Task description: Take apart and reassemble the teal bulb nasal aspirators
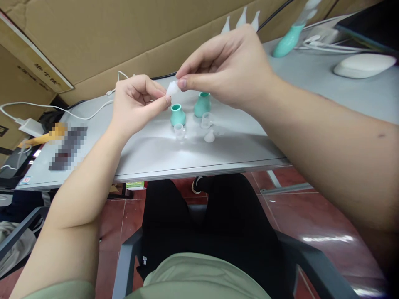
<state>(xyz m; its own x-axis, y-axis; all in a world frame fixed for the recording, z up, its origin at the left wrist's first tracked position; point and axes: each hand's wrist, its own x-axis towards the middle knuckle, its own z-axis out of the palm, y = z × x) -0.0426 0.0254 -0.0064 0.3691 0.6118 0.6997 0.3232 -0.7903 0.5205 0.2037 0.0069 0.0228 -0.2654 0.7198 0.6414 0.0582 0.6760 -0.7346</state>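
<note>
Between both hands, above the table, is a small white translucent nozzle-like piece (172,89). My left hand (139,97) pinches its left side with thumb and forefinger. On its other end, my right hand (227,66) closes thumb and forefinger; the fingertips cover part of it. Below stand two teal rubber bulbs (178,116) with open tops, the second bulb (202,106) close to my right hand. In front of them are a clear plastic cup-like part (179,131) and another clear part (206,120). A white cone-shaped tip (210,136) rests beside these.
Several white pointed tips (241,18) stand behind my right hand. An assembled teal bulb with a clear tube (288,41) is at the back right, near a white mouse (364,65) and cables. A white charger (31,126) and a yellow object (51,135) lie left. Cardboard (109,37) backs the table.
</note>
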